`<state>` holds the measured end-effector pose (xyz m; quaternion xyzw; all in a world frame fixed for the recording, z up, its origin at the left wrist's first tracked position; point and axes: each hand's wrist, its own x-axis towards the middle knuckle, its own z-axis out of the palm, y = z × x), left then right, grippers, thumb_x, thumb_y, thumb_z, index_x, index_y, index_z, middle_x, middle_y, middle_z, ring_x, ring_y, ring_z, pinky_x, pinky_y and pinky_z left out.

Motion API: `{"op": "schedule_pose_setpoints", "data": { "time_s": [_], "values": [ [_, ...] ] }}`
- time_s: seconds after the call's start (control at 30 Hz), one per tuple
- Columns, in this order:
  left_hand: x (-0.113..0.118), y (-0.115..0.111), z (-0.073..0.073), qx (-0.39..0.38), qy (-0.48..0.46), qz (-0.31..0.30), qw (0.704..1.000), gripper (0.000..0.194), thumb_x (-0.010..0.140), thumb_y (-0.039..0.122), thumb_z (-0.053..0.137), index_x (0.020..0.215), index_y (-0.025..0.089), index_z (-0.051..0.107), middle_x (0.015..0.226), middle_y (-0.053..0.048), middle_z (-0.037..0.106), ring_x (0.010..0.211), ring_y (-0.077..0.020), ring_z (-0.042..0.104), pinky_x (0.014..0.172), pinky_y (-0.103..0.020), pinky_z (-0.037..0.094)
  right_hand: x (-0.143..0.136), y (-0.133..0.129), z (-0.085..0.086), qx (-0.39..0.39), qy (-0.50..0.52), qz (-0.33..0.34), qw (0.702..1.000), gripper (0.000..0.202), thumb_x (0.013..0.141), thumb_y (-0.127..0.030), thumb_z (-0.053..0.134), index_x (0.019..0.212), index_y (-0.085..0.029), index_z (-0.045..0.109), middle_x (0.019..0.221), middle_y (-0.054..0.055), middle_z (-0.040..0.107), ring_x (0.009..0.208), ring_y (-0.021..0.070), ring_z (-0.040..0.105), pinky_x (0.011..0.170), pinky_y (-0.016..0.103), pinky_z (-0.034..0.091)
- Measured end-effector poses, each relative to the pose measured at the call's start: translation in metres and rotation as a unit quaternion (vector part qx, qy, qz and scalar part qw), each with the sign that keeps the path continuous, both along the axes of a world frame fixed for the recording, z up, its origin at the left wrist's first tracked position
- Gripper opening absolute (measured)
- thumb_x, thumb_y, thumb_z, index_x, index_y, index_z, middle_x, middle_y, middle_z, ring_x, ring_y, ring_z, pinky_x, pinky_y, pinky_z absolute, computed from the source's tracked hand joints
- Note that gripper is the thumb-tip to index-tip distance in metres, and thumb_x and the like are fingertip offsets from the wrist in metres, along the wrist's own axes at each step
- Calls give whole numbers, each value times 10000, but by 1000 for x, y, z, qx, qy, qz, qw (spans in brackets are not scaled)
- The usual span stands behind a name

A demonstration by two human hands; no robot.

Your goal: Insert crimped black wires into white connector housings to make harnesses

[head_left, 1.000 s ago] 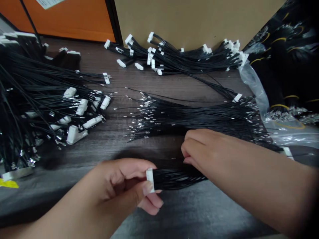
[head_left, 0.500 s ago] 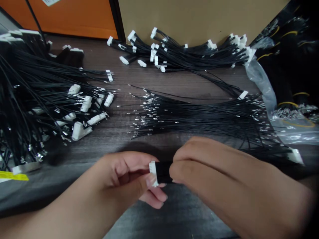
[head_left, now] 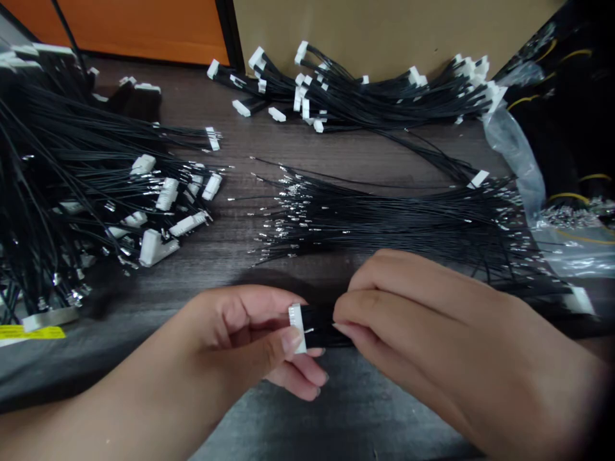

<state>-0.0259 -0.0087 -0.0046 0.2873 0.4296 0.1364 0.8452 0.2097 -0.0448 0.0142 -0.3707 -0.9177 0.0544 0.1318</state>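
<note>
A white connector [head_left: 297, 328] is gripped between the thumb and fingers of my left hand [head_left: 259, 346], low in the middle of the view. Black wires [head_left: 321, 325] run from its right side toward my right hand [head_left: 408, 320]. A small metal wire tip shows just right of the connector, near my right fingertips. My right hand is closed in a pinch over the wires; its fingertips hide what exactly they hold. Beyond my hands lies a spread bundle of loose black wires [head_left: 394, 221] with metal tips at both ends.
On the left, black wires [head_left: 62, 147] with white connectors are heaped. Wired connector harnesses [head_left: 384, 102] lie at the back against a tan board [head_left: 384, 32]. An orange panel [head_left: 154, 29] stands back left. Clear plastic bags [head_left: 514, 147] and banded dark bundles sit at right.
A metal wire tip now shows beside the connector. My right hand has shifted slightly right and up, uncovering more of the wires. The view has moved a little.
</note>
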Motion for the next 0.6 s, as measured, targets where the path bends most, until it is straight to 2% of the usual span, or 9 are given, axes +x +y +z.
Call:
{"op": "schedule_pose_setpoints", "data": {
  "time_s": [0.1, 0.17, 0.3, 0.43, 0.5, 0.6],
  "values": [
    [-6, -2, -4, -19, -8, 5, 1000, 85, 923, 289, 927, 956, 216, 902, 838, -35, 910, 796, -191, 869, 750, -218, 678, -2, 4, -1, 25, -6, 23, 999, 463, 988, 33, 464, 768, -224, 780, 811, -7, 656, 750, 162, 566, 715, 336, 435],
    [-8, -2, -4, -22, -6, 4, 1000, 95, 925, 300, 928, 960, 216, 901, 841, -38, 914, 806, -195, 875, 755, -218, 678, -3, 4, -3, 9, -2, 17, 1000, 468, 1005, 36, 459, 783, -221, 783, 818, -10, 651, 764, 159, 556, 732, 335, 425],
    [-7, -3, 0, -12, 4, 2, 1000, 38, 947, 260, 894, 922, 233, 901, 833, -8, 907, 797, -175, 868, 751, -202, 673, -4, -1, -6, -16, 29, 25, 999, 432, 1055, 0, 457, 759, -216, 685, 825, -17, 603, 824, 174, 516, 821, 346, 420],
    [0, -1, 4, -1, 16, 8, 1000, 84, 884, 242, 929, 818, 207, 890, 762, -1, 884, 721, -148, 836, 711, -178, 663, -5, -5, -5, -53, 30, 8, 998, 406, 1078, -32, 389, 800, -227, 612, 842, 3, 558, 814, 201, 469, 827, 383, 420],
    [4, 0, 5, -3, 20, 19, 1000, 112, 828, 246, 961, 774, 188, 882, 717, 1, 867, 674, -131, 812, 686, -166, 660, -6, -6, -4, -41, 35, -14, 998, 400, 1053, -16, 382, 795, -225, 605, 820, 5, 539, 759, 197, 436, 783, 378, 415],
    [7, 1, 6, 0, 16, 19, 1000, 119, 788, 240, 979, 767, 171, 884, 697, 1, 860, 654, -121, 799, 667, -159, 661, -6, -7, -3, -3, 34, -6, 999, 405, 1038, 2, 399, 771, -224, 603, 804, 4, 540, 757, 190, 447, 774, 369, 413]
  ]
}}
